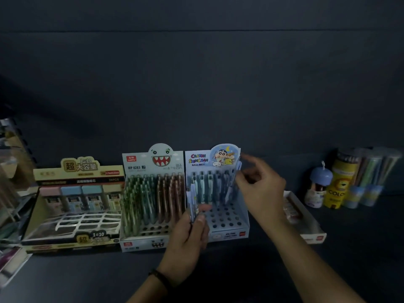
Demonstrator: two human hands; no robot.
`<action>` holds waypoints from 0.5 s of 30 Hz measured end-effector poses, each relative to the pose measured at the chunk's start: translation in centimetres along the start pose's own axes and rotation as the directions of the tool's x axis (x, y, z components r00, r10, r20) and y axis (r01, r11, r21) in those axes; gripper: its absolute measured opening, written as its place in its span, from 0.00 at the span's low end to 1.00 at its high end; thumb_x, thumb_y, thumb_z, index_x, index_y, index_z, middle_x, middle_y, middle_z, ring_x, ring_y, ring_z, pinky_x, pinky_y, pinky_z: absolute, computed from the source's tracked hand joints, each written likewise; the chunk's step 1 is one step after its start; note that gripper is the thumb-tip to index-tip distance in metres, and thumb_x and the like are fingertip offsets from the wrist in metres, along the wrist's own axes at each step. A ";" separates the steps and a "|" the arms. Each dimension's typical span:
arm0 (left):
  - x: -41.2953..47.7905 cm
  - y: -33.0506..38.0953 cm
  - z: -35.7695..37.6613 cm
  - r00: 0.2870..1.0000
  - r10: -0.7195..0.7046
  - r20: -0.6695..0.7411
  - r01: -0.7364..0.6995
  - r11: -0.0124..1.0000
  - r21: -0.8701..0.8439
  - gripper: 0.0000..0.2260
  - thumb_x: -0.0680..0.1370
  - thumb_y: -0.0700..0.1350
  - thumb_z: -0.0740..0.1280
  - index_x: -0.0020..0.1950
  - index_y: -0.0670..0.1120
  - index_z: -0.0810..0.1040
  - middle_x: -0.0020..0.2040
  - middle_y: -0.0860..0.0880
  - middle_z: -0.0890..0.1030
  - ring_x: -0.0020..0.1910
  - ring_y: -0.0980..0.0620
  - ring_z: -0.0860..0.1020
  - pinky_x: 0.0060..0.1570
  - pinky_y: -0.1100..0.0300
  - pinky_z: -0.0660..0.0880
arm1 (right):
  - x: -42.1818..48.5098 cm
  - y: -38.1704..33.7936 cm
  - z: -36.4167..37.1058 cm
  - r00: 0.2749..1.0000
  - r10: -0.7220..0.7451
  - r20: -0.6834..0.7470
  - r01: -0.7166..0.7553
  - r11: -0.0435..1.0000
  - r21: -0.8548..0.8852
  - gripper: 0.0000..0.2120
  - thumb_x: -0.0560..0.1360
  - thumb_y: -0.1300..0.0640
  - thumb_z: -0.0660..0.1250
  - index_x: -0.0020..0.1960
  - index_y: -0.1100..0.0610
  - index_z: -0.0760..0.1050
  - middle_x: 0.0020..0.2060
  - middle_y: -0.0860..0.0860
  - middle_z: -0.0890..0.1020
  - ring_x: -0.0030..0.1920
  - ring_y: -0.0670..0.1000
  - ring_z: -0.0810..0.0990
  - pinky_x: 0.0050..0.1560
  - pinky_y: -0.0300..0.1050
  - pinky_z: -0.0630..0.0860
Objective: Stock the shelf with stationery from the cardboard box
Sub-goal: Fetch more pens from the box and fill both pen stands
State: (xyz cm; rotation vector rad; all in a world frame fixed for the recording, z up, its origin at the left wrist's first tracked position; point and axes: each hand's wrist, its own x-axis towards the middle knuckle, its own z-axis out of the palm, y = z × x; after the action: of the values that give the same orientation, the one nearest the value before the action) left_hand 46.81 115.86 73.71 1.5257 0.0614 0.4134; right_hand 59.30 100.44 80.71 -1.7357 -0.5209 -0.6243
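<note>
A blue cartoon display box (pixel 227 219) stands on the dark shelf (pixel 240 270), with pens standing in its back rows and bare holes in front. My left hand (pixel 188 237) grips a small bundle of pale blue pens (pixel 194 206) in front of the box's left side. My right hand (pixel 260 189) is raised at the box's right edge, its thumb and fingers pinching a pen (pixel 237 171) near the back row; motion blur hides the fingertips.
A shark-faced pen display (pixel 153 193) stands just left of the blue box, and a lead-refill display (pixel 74 204) further left. A low white tray (pixel 306 219) lies to the right, with pencil tubes and a yellow canister (pixel 336 189) behind it. Racks (pixel 11 182) crowd the left edge.
</note>
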 end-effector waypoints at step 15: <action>0.0 0.8 0.3 0.981 -0.093 0.169 0.108 0.990 -0.086 0.09 0.88 0.39 0.57 0.68 0.39 0.67 0.55 0.39 0.85 0.37 0.44 0.79 0.36 0.52 0.75 | -0.4 2.0 1.9 0.989 -0.069 0.131 0.096 0.973 -0.210 0.17 0.76 0.59 0.76 0.63 0.46 0.84 0.39 0.44 0.87 0.40 0.43 0.85 0.49 0.42 0.83</action>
State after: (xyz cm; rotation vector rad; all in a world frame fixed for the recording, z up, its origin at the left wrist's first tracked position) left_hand 46.75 115.61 74.48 1.4510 -0.0107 0.2056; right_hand 60.53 101.80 78.65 -1.9751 -0.6326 -0.6549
